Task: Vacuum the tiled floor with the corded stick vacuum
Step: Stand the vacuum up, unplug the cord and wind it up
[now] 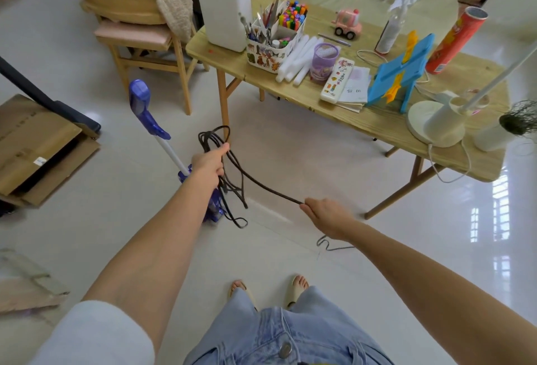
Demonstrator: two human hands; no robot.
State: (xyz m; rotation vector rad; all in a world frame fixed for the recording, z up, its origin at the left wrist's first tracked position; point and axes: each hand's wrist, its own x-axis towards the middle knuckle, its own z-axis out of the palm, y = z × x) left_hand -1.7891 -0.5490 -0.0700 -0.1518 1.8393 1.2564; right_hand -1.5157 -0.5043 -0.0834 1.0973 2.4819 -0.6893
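The purple stick vacuum (145,111) stands upright on the white tiled floor (116,219), its white tube running down behind my left arm to the purple body. My left hand (207,162) grips a bundle of loops of the dark power cord (232,187) beside the vacuum. One strand stretches taut to the right into my right hand (327,216), which pinches it. A loose end of the cord lies on the tiles below my right wrist.
A wooden table (232,59) crowded with a white jug, marker caddy, toys and lamp base stands ahead at right. A wooden chair (136,24) with a blanket sits behind the vacuum. Flattened cardboard (37,149) lies at left. My feet in sandals are near the bottom centre.
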